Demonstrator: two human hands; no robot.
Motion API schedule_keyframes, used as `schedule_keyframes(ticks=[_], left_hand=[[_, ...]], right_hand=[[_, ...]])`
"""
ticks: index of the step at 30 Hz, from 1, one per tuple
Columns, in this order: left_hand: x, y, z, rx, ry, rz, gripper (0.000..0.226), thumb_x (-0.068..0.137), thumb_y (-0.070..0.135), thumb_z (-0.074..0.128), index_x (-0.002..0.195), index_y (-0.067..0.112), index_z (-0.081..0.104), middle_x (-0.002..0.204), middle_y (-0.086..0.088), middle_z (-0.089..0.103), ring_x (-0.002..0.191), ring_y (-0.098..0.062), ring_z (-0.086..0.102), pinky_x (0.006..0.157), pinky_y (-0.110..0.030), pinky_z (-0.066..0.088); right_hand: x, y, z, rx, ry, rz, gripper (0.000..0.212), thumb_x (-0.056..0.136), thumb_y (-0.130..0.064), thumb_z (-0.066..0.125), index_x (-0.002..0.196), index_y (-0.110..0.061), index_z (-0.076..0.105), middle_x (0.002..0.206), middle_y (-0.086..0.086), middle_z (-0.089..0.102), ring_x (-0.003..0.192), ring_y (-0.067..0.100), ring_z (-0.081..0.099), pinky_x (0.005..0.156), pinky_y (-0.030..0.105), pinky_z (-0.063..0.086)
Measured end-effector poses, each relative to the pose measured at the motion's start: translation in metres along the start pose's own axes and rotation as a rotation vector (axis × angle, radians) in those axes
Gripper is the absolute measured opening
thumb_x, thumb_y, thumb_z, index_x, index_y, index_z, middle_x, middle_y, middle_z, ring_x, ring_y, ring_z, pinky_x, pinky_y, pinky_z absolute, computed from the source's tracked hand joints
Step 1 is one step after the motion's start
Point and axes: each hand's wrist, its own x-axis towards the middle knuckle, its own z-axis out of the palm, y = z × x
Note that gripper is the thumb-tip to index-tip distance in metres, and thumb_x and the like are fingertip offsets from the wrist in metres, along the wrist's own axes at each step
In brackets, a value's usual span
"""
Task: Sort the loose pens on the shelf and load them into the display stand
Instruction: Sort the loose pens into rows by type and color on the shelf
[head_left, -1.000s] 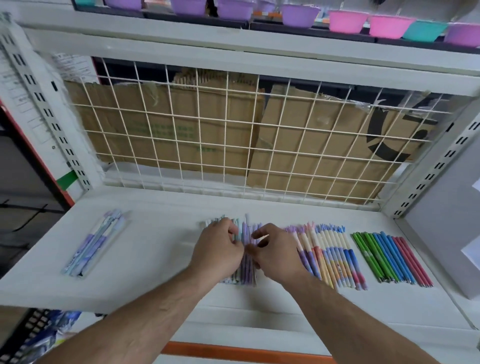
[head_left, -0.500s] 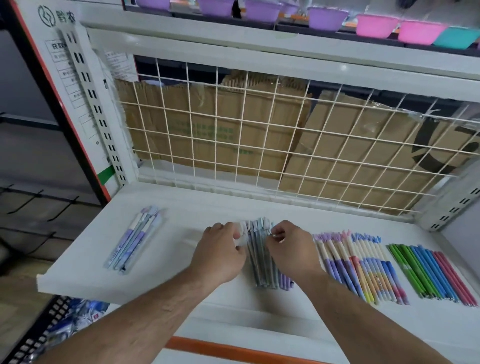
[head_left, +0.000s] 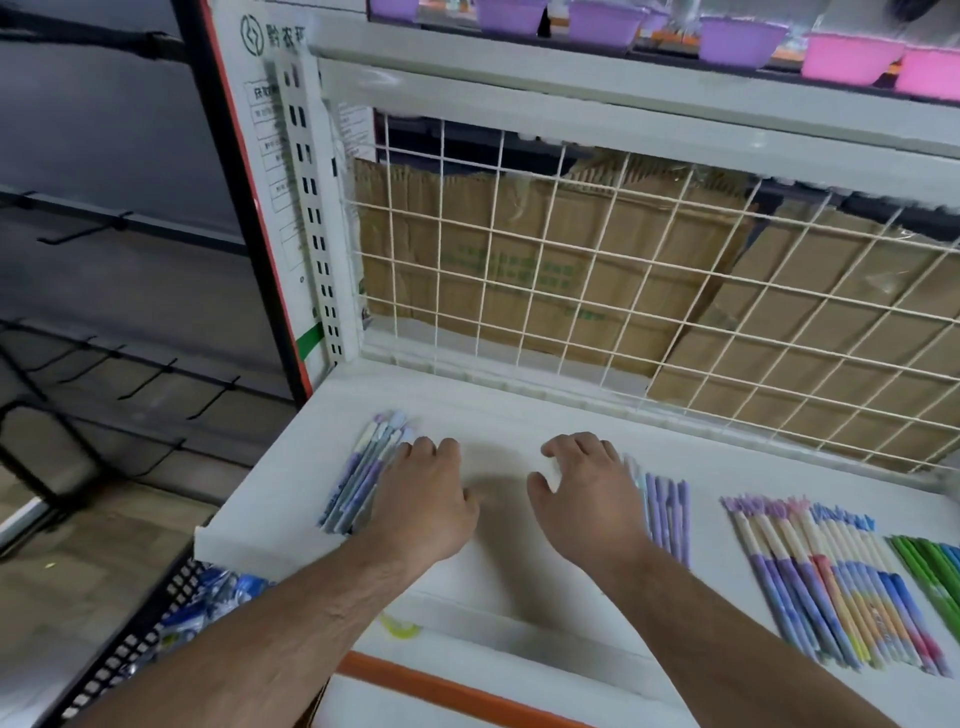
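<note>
Both hands are down on the white shelf (head_left: 498, 410), palms facing it and well apart from each other, with bare shelf between them. The left grip (head_left: 423, 501) sits at the near left. Its fingers are bent at the knuckles and tucked against the right edge of the left pen bundle (head_left: 358, 480), a tight sheaf of purple-and-blue pens lying slantwise with the caps pointing away. The fingertips are hidden, so I cannot tell whether it is pinching any pens or just touching them.

The right grip (head_left: 589, 493) is over in the middle, fingers loosely curved and spread, thumb out to the side, nothing seen in its grasp. The middle pen bundle (head_left: 670, 512), all purple barrels side by side, lies just beside and partly under its little-finger edge.

Further right, clear of both hands, is a long row of pastel pens (head_left: 810, 582). Beyond it, at the frame edge, are the green pens (head_left: 932, 569).

Behind the shelf a white wire grid (head_left: 618, 244) stands in front of cardboard boxes (head_left: 519, 275). Pink and purple tubs (head_left: 852, 57) line the shelf above.
</note>
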Motion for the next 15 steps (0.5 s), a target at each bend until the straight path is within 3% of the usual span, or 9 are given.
schedule_keyframes(ticks=[3,8,11,15], left_hand=[[0.007,-0.021,-0.002,0.069,0.015,-0.082,0.047,0.09,0.04,0.051,0.129,0.015,0.048,0.132,-0.009,0.051,0.124,-0.029,0.044,0.098,-0.039,0.042],[0.015,-0.052,-0.007,0.134,0.008,-0.247,0.046,0.089,0.042,0.053,0.125,0.013,0.044,0.121,-0.006,0.05,0.112,-0.025,0.045,0.082,-0.033,0.042],[0.019,-0.063,-0.008,0.02,-0.05,-0.335,0.041,0.088,0.04,0.058,0.115,0.013,0.044,0.116,-0.006,0.05,0.11,-0.024,0.046,0.078,-0.032,0.043],[0.026,-0.064,-0.013,-0.133,-0.125,-0.387,0.033,0.084,0.034,0.065,0.099,0.014,0.043,0.099,-0.003,0.049,0.089,-0.022,0.051,0.069,-0.028,0.04]], right_hand=[[0.006,-0.011,0.006,0.01,0.002,-0.032,0.031,0.087,-0.029,0.066,0.115,-0.016,0.07,0.115,0.003,0.066,0.109,0.027,0.06,0.09,0.04,0.051],[0.014,-0.022,0.011,0.01,-0.054,-0.042,0.033,0.092,-0.034,0.06,0.122,-0.021,0.065,0.124,-0.003,0.062,0.117,0.021,0.056,0.093,0.035,0.048],[0.021,-0.026,0.014,0.019,-0.068,-0.049,0.034,0.094,-0.037,0.057,0.125,-0.024,0.062,0.127,-0.006,0.059,0.119,0.016,0.053,0.09,0.032,0.048],[0.029,-0.033,0.017,0.045,-0.1,-0.041,0.032,0.095,-0.036,0.055,0.125,-0.025,0.061,0.126,-0.009,0.057,0.118,0.013,0.054,0.083,0.027,0.044]])
